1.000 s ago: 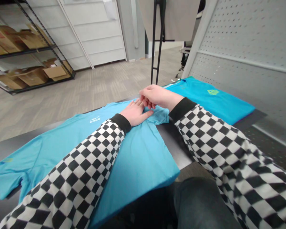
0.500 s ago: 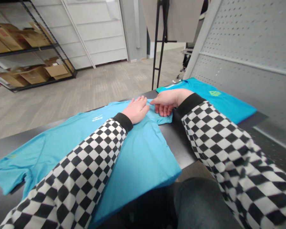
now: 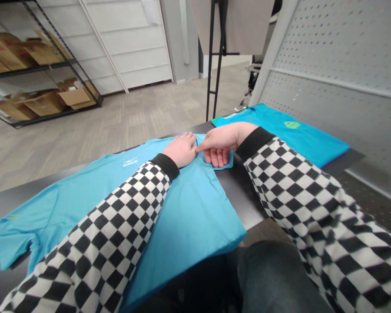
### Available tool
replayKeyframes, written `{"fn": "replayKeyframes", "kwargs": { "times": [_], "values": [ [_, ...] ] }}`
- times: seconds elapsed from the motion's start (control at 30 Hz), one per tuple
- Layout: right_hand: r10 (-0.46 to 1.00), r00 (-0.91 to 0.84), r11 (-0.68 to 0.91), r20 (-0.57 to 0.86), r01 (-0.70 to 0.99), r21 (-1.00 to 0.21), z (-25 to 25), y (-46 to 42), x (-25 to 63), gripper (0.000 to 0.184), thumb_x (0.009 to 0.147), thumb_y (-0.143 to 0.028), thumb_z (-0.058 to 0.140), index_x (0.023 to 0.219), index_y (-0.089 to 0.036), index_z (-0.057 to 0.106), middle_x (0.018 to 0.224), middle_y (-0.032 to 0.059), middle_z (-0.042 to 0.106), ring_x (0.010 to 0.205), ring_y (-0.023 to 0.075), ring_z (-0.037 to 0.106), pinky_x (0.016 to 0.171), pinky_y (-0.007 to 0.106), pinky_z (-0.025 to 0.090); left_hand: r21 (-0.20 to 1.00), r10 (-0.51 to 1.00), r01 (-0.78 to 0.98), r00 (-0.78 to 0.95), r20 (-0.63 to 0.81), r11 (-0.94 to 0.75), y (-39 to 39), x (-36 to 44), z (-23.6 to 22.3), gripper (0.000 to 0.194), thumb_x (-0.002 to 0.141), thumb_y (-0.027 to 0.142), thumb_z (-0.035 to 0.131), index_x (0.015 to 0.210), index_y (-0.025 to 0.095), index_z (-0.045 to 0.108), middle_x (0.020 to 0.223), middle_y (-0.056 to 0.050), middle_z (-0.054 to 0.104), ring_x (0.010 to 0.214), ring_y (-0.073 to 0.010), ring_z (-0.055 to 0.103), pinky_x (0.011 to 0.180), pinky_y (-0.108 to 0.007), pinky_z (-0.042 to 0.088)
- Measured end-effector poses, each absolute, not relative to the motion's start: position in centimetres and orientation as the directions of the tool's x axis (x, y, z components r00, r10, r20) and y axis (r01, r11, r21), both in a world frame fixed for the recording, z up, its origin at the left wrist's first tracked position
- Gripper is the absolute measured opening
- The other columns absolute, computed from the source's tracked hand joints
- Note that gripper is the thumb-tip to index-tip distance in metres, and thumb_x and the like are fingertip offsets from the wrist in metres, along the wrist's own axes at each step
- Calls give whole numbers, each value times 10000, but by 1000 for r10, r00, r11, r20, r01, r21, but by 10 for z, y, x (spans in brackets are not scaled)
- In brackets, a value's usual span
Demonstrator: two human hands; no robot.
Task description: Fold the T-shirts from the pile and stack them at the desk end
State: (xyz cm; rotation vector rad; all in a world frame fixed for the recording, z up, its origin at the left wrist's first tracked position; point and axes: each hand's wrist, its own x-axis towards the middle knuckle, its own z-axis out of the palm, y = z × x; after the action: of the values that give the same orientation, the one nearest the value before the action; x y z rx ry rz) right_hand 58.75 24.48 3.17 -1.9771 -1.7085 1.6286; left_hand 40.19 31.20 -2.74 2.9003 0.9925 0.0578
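Note:
A light blue T-shirt [image 3: 189, 208] with a small white chest logo lies spread over the dark table, its lower edge hanging over the near side. My left hand [image 3: 181, 149] rests flat on the upper part, fingers stretched out. Just right of it, my right hand [image 3: 223, 141] is curled on the shirt's right sleeve, the index finger or thumb pointing left and touching the left hand. Cloth bunches between the two hands. The other sleeve [image 3: 11, 237] lies at the far left.
A folded brighter blue shirt [image 3: 299, 134] with a yellow-green mark lies on the right of the table [image 3: 237, 191]. A grey perforated panel [image 3: 339, 56] stands beside it. Behind are a black stand [image 3: 215, 74] and shelving [image 3: 35, 69] with cardboard boxes.
My right hand has moved slightly left, up against my left hand, and the sleeve cloth has bunched between them. My left hand stays flat in nearly the same place.

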Motion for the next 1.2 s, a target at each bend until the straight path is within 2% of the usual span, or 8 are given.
{"fn": "replayKeyframes", "kwargs": {
  "times": [0.27, 0.47, 0.6, 0.7, 0.8, 0.93, 1.07, 1.2],
  "values": [
    [739, -178, -382, -650, 684, -621, 32, 243, 583, 594, 1090, -713, 677, 930, -151, 787, 742, 83, 784, 661, 211, 776, 603, 277, 641, 82, 603, 603, 797, -29, -793, 313, 402, -27, 714, 1137, 415, 358, 1778, 106, 418, 1898, -222, 283, 1782, -356, 266, 1429, -570, 282],
    [784, -150, -354, -602, 689, -633, 30, 244, 587, 585, 1092, -722, 659, 930, -174, 787, 716, 70, 759, 649, 216, 760, 637, 297, 643, 78, 604, 605, 796, -40, -793, 310, 401, -26, 821, 1122, 523, 389, 1820, 94, 342, 1909, -219, 256, 1790, -371, 233, 1448, -583, 209],
    [941, -33, -210, -338, 725, -656, 27, 254, 591, 502, 1133, -598, 603, 834, -211, 719, 604, 32, 642, 537, 185, 621, 554, 296, 525, 62, 575, 571, 813, 96, -818, 305, 402, -20, 710, 1112, 442, 425, 1750, 141, 501, 1902, -165, 315, 1788, -350, 247, 1464, -590, 139],
    [984, 52, -154, -170, 725, -671, 20, 265, 596, 399, 1102, -468, 605, 794, -225, 678, 570, 26, 567, 513, 190, 531, 514, 334, 422, 90, 535, 531, 845, 20, -842, 304, 404, -19, 716, 1148, 504, 367, 1779, 181, 465, 1916, -128, 295, 1786, -370, 244, 1450, -630, 188],
    [979, 69, -184, -194, 714, -676, 13, 270, 597, 355, 1068, -456, 614, 798, -233, 671, 610, 42, 584, 536, 208, 535, 541, 359, 408, 113, 513, 516, 857, -55, -849, 305, 405, -23, 799, 1152, 615, 354, 1823, 183, 378, 1918, -135, 286, 1778, -404, 253, 1436, -653, 227],
    [953, 79, -255, -293, 732, -632, 11, 268, 594, 362, 1070, -487, 606, 811, -237, 640, 638, 36, 561, 506, 183, 463, 539, 357, 379, 122, 523, 525, 851, -47, -843, 306, 404, -27, 754, 1151, 637, 356, 1750, 206, 515, 1914, -119, 308, 1779, -400, 253, 1448, -631, 202],
    [940, 113, -293, -321, 749, -595, 9, 268, 595, 370, 1075, -532, 608, 852, -239, 651, 662, 42, 581, 531, 195, 515, 577, 353, 441, 124, 587, 581, 809, 16, -804, 304, 403, -25, 731, 1139, 665, 402, 1704, 233, 575, 1928, -111, 264, 1799, -408, 177, 1450, -660, 145],
    [933, 135, -322, -335, 727, -606, 5, 272, 596, 410, 1095, -579, 594, 901, -231, 690, 703, 65, 665, 559, 209, 594, 591, 345, 505, 141, 604, 601, 797, -33, -786, 304, 403, -25, 829, 1128, 736, 376, 1773, 224, 474, 1929, -144, 231, 1798, -423, 168, 1437, -688, 143]
  ]
}}
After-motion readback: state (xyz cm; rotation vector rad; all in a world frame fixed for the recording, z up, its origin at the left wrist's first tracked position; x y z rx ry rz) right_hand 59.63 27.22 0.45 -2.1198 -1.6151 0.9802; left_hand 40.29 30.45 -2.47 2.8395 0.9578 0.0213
